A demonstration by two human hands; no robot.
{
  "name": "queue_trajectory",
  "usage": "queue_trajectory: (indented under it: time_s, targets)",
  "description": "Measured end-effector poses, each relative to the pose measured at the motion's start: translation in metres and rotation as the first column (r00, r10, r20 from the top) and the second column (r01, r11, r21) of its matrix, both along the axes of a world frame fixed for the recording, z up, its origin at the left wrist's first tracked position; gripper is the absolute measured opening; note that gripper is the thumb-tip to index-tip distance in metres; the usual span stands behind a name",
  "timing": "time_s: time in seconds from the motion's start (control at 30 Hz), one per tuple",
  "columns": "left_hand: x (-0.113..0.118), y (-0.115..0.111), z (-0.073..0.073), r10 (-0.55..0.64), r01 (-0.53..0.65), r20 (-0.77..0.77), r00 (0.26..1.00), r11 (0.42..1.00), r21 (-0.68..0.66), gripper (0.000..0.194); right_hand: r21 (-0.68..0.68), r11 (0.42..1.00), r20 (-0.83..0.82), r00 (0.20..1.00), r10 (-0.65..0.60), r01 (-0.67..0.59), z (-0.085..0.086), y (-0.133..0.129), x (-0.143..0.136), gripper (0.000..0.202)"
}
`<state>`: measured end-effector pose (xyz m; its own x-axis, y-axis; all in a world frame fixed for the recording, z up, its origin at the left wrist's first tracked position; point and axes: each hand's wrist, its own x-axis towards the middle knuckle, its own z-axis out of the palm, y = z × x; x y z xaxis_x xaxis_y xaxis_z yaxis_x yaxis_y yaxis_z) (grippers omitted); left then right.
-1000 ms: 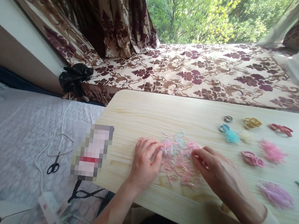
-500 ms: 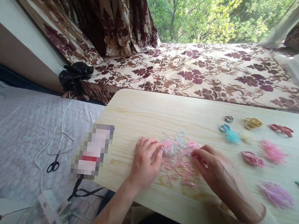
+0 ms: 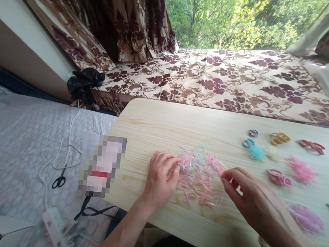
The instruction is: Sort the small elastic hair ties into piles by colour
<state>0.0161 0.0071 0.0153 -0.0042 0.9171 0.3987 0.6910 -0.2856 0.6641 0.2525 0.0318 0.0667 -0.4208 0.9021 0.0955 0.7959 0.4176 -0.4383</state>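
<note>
A loose pile of small elastic hair bands (image 3: 199, 179), mostly pink with some pale blue and clear ones, is spread on the light wooden table (image 3: 152, 122). My left hand (image 3: 161, 174) rests at the pile's left edge, its fingertips touching the bands and its thumb held apart from the fingers. To the right of the pile, my right hand (image 3: 245, 192) has thumb and forefinger pinched at the end of a pink clump of bands; the bands between the tips are partly hidden.
Sorted heaps lie at the right: turquoise bands (image 3: 256, 152), pink bands (image 3: 302, 169) and purple bands (image 3: 306, 218). Thicker hair ties in yellow (image 3: 280, 138), red (image 3: 312, 146) and pink (image 3: 279, 178) are near them. Scissors (image 3: 58, 182) and a power strip (image 3: 56, 228) lie on the bed.
My right hand has moved right, away from the pile's middle, and the pink clump by its fingertips now reaches further right. My left hand has stayed in place.
</note>
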Motion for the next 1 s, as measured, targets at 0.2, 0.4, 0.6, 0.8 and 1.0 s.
queue_trajectory:
  time_s: [0.2, 0.4, 0.6, 0.8, 1.0]
  targets:
    - [0.0, 0.0, 0.0, 0.007, -0.007, -0.002, 1.0, 1.0, -0.001, 0.016, -0.027, 1.0, -0.008, 1.0, -0.015, 0.015, 0.005, -0.007, -0.001, 0.025]
    - [0.0, -0.001, 0.001, 0.006, -0.007, -0.01, 1.0, 1.0, -0.014, 0.016, 0.003, 1.0, -0.01, 1.0, -0.007, 0.007, -0.002, -0.01, -0.001, 0.025]
    - [0.0, 0.0, 0.0, 0.001, -0.001, -0.014, 1.0, 1.0, 0.008, 0.016, 0.163, 0.984, 0.028, 0.997, -0.071, 0.066, -0.008, -0.013, 0.015, 0.027]
    - [0.0, 0.0, 0.0, 0.002, -0.001, -0.013, 1.0, 1.0, 0.015, 0.016, 0.154, 0.976, -0.01, 0.988, -0.152, 0.151, -0.002, -0.017, 0.018, 0.033]
    - [0.0, 0.0, -0.001, 0.002, -0.001, -0.021, 1.0, 1.0, 0.014, 0.016, 0.066, 0.991, 0.012, 0.993, -0.116, 0.115, -0.001, -0.018, 0.016, 0.031]
